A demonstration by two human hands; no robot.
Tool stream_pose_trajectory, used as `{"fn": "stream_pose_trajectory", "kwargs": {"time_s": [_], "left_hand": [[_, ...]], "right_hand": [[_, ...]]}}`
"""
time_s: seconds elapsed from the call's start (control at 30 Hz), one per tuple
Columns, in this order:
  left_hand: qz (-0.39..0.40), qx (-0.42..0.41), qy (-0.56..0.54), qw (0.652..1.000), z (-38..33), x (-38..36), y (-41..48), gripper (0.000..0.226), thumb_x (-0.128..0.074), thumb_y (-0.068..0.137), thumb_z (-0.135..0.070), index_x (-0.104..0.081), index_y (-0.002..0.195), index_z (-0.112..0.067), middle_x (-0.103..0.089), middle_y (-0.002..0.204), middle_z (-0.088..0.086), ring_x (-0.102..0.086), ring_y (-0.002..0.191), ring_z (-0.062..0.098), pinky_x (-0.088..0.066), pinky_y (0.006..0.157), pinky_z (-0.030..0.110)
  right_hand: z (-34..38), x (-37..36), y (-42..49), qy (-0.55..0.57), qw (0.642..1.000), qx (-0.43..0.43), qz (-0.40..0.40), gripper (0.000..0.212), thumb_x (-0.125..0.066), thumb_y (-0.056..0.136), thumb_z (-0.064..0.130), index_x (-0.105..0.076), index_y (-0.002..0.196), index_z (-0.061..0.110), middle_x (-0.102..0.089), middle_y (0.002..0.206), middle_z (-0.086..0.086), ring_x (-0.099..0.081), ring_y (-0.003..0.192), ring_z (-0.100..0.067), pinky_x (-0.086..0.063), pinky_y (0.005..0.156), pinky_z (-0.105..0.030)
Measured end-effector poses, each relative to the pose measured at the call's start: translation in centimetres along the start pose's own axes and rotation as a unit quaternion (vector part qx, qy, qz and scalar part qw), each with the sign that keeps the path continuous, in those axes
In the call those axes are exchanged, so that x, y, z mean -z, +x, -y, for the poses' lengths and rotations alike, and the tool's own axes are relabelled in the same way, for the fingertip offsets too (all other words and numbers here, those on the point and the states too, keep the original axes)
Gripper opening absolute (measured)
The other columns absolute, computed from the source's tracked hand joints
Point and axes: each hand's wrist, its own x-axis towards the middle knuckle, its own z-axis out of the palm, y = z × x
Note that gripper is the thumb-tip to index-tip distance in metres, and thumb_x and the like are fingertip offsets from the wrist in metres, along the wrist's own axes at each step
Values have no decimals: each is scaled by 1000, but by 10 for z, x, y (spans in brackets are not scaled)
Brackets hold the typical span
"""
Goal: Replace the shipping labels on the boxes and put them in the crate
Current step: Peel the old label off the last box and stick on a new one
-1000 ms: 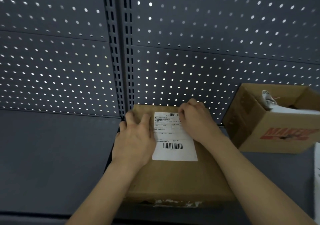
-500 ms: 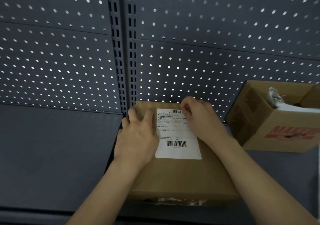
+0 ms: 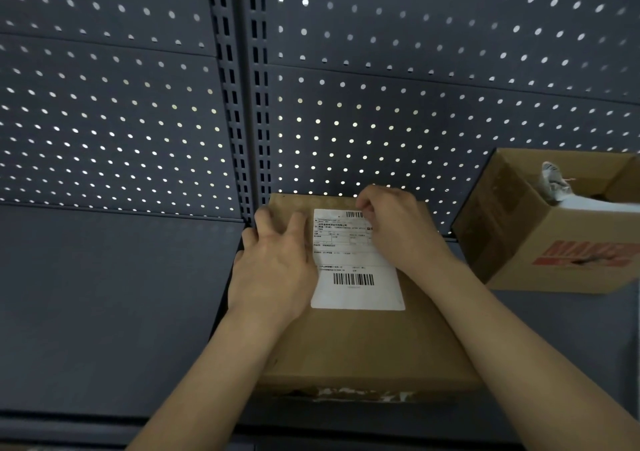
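The box (image 3: 363, 346) sits on the shelf (image 3: 104, 312), label (image 3: 356, 277) stuck on top; my left hand (image 3: 273, 270) presses flat beside it; my right hand (image 3: 398, 228) pinches the label's far right corner; thin paper, probably tears easily, so I'd peel slowly from there.

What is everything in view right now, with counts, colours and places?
closed cardboard box: 1, brown, centre of shelf.
shipping label: 1, white, black barcodes, on the closed box's top.
open cardboard box: 1, brown, red print, right of shelf, white items inside.
pegboard wall: 1, dark grey, behind the boxes.
slotted upright: 1, dark grey, mid-pegboard.
shelf: 1, dark grey, under both boxes.
left grip: 1, bare hand, flat on the closed box left of the label.
right grip: 1, bare hand, fingers pinching the label's top right corner.
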Motion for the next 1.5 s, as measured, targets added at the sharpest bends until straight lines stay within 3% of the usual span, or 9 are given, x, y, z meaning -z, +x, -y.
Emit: {"fn": "stream_pose_trajectory", "kwargs": {"time_s": [0.13, 0.37, 0.53, 0.67, 0.77, 0.9, 1.03, 1.2, 1.5], "left_hand": [[0, -3, -1, 1000, 0, 0, -1, 35, -35, 99, -31, -39, 133, -26, -24, 146, 14, -38, 124, 40, -46, 89, 53], [1, -3, 6, 1000, 0, -1, -1, 37, -35, 100, -32, -38, 136, -27, -23, 147, 15, -39, 124, 40, -46, 91, 54], [3, -1, 11, 1000, -1, 0, -1, 39, -35, 99, -32, -37, 138, -27, -23, 148, 16, -38, 125, 41, -45, 90, 54], [2, -3, 12, 1000, -1, 0, -1, 40, -35, 99, -31, -37, 138, -27, -24, 147, 16, -39, 124, 41, -47, 90, 55], [4, -3, 11, 1000, -1, 0, -1, 40, -35, 99, -31, -36, 138, -28, -24, 146, 15, -39, 124, 41, -46, 91, 54], [4, -5, 9, 1000, 0, 0, -1, 40, -35, 99, -31, -35, 139, -29, -24, 145, 14, -39, 122, 40, -46, 91, 54], [5, -3, 13, 1000, 0, 1, -1, 40, -34, 98, -30, -36, 139, -28, -24, 146, 15, -39, 123, 41, -46, 91, 54], [8, -2, 10, 1000, -1, 2, -1, 40, -35, 98, -30, -37, 138, -28, -24, 146, 15, -38, 123, 41, -46, 92, 54], [13, 0, 8, 1000, -2, 3, -2, 39, -36, 98, -31, -37, 137, -28, -22, 147, 14, -37, 125, 41, -44, 92, 54]], "right_hand": [[-6, 3, -2, 65, 998, -10, -15, 22, -55, 88, 2, -59, 103, 18, -63, 98, 0, -60, 92, -22, -53, 78, -47], [1, -2, -2, -28, 999, 8, -22, 24, -58, 86, 5, -53, 94, 27, -62, 87, 6, -59, 79, -19, -53, 67, -40], [5, 0, 0, -50, 998, -3, -23, 23, -57, 87, 3, -56, 92, 25, -62, 90, 6, -61, 81, -19, -53, 66, -38], [10, 7, 0, -41, 999, -15, 1, 25, -51, 91, -2, -60, 103, 18, -62, 104, 1, -59, 95, -19, -34, 64, -29], [14, 12, 0, -46, 999, -14, 11, 29, -50, 91, -4, -60, 108, 17, -61, 110, 1, -55, 102, -18, -29, 64, -27], [16, 13, -5, -52, 998, -5, 34, 38, -50, 86, -6, -61, 113, 18, -57, 115, 1, -51, 109, -19, -30, 69, -28], [11, 9, -6, -51, 999, 1, -18, 28, -54, 88, 1, -65, 106, 19, -58, 107, 3, -57, 98, -20, -44, 70, -32], [17, 11, -9, -64, 997, 28, -35, 26, -59, 82, -7, -71, 91, 15, -66, 88, 2, -56, 83, -18, -18, 51, -19], [22, 15, -2, -36, 998, -40, -24, 22, -50, 91, -1, -67, 95, 12, -64, 94, -1, -60, 85, -19, -39, 61, -29]]}}
